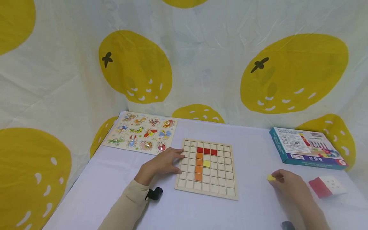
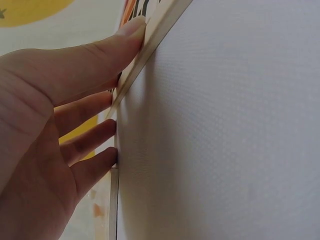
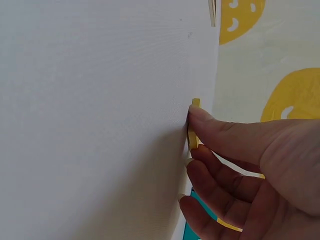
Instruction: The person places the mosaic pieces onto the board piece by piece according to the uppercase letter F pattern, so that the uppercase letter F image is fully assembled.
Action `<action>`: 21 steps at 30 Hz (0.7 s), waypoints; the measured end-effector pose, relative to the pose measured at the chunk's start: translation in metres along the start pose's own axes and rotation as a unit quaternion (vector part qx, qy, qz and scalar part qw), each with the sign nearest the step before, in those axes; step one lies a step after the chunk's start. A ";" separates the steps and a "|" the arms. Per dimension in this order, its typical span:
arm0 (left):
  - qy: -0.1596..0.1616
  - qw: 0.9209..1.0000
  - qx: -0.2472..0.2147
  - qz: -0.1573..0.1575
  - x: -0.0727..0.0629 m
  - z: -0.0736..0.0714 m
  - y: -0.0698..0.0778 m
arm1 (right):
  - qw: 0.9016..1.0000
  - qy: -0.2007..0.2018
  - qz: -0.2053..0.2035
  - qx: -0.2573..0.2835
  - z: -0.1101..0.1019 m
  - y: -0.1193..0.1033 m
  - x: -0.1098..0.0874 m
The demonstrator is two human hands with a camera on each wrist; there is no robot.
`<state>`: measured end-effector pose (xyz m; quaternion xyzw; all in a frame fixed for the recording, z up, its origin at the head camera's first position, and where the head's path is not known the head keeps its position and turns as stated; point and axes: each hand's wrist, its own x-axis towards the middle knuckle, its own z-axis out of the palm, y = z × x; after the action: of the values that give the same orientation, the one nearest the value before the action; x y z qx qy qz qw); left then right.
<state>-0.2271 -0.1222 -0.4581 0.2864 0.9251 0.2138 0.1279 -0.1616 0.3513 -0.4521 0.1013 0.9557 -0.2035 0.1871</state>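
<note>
A wooden grid board (image 1: 184,182) lies mid-table. In its cells are three red tiles (image 1: 206,151), a column of several orange tiles (image 1: 198,169) and one yellow tile (image 1: 206,164). My left hand (image 1: 165,161) rests at the board's left edge, thumb and fingers spread along it; the left wrist view shows the thumb (image 2: 100,62) touching the wooden rim. Right of the board, my right hand (image 1: 288,185) pinches another yellow tile (image 3: 194,137) between thumb and fingers, low over the white cloth. That tile is seen edge-on in the right wrist view.
An insect picture puzzle board (image 1: 141,135) lies behind my left hand. A teal-edged toy box (image 1: 309,148) stands at the back right. A red and white block-like object (image 1: 327,187) sits right of my right hand. Behind hangs a fruit-print curtain (image 1: 207,64).
</note>
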 end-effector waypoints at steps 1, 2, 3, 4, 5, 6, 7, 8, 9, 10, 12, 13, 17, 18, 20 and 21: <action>0.000 1.000 0.000 0.000 0.000 0.000 0.000 | 1.000 0.004 -0.002 -0.002 0.000 0.000 0.000; -0.001 1.000 -0.002 0.000 0.000 0.000 0.000 | 1.000 0.006 -0.002 -0.004 0.001 -0.001 0.000; -0.001 1.000 -0.003 0.000 -0.001 -0.001 0.001 | 1.000 0.007 -0.002 -0.004 0.001 -0.001 -0.001; -0.001 1.000 -0.003 0.000 -0.001 -0.001 0.001 | 1.000 0.008 -0.002 -0.003 0.001 -0.001 -0.001; -0.001 1.000 -0.003 0.001 -0.001 -0.001 0.001 | 1.000 0.007 0.000 0.000 0.001 -0.002 -0.001; -0.001 1.000 -0.002 0.002 -0.001 -0.001 0.001 | 1.000 0.006 0.001 0.001 0.001 -0.002 -0.001; 0.000 1.000 -0.001 0.003 0.000 -0.001 0.001 | 1.000 0.005 0.004 0.003 0.001 -0.003 -0.001; 0.000 1.000 -0.002 0.003 0.000 -0.001 0.001 | 1.000 0.003 0.006 0.004 0.001 -0.003 -0.001; 0.001 1.000 -0.002 0.004 0.000 0.000 0.000 | 1.000 0.001 0.008 0.006 0.001 -0.004 -0.002; 0.001 1.000 -0.002 0.004 0.000 0.000 0.000 | 1.000 -0.001 0.010 0.007 0.001 -0.005 -0.002; 0.000 1.000 -0.003 0.004 0.000 -0.001 0.000 | 1.000 -0.004 0.014 0.007 0.000 -0.007 -0.002; 0.000 1.000 -0.003 0.005 0.000 -0.001 0.000 | 1.000 -0.006 0.016 0.008 0.000 -0.008 -0.002; -0.001 1.000 0.000 0.007 0.001 0.000 -0.001 | 1.000 -0.013 0.017 0.010 0.000 -0.014 -0.003; -0.001 1.000 0.001 0.008 0.001 0.000 -0.001 | 1.000 -0.015 0.016 0.010 0.000 -0.016 -0.002; -0.001 1.000 0.001 0.007 0.001 0.000 -0.001 | 1.000 -0.017 0.015 0.006 0.000 -0.020 -0.002; -0.001 1.000 0.000 0.006 0.001 0.000 -0.001 | 1.000 -0.018 0.014 0.004 0.000 -0.022 -0.002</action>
<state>-0.2283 -0.1226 -0.4585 0.2925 0.9233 0.2139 0.1273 -0.1662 0.3318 -0.4435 0.1120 0.9497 -0.2069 0.2068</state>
